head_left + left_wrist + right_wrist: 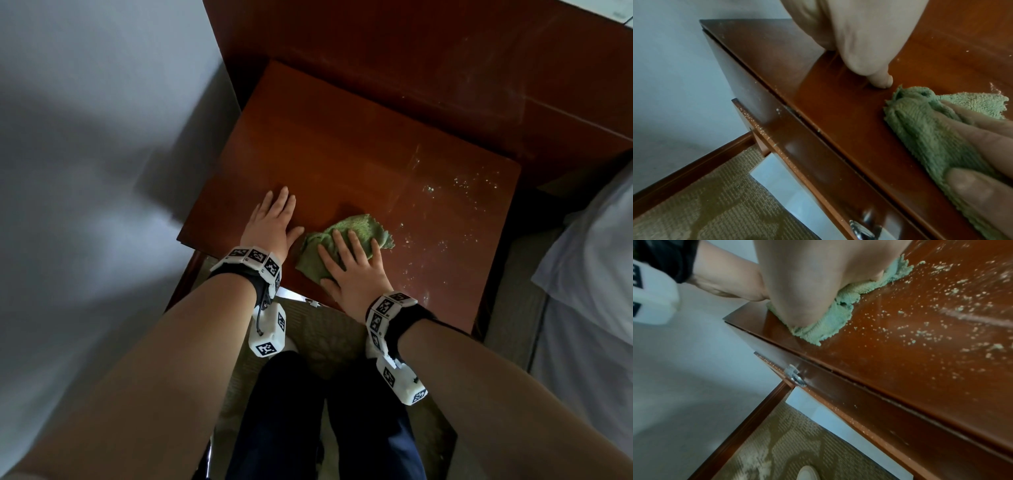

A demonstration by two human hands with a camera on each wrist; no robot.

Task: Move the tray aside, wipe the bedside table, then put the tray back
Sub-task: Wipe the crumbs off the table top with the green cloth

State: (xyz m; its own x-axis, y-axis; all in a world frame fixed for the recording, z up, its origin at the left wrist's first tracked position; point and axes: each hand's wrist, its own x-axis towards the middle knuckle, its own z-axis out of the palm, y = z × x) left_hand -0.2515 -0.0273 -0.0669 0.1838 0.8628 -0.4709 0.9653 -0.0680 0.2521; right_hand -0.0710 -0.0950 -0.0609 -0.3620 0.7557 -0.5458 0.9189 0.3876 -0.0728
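the right hand (354, 270) presses flat on a green cloth (356, 228) at the lower middle of the counter (342, 144); the left hand (270, 224) rests flat beside it. no tray is in view. crumbs (459, 186) at right could get swept off onto the carpet.

Crumb-strewn bedside table (342, 164) under green cloth (346, 240)

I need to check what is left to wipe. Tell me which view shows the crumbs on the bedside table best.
The right wrist view: the crumbs lie close and large beside the green cloth. The head view shows their whole spread, but as small specks. The left wrist view catches only a few at its right edge.
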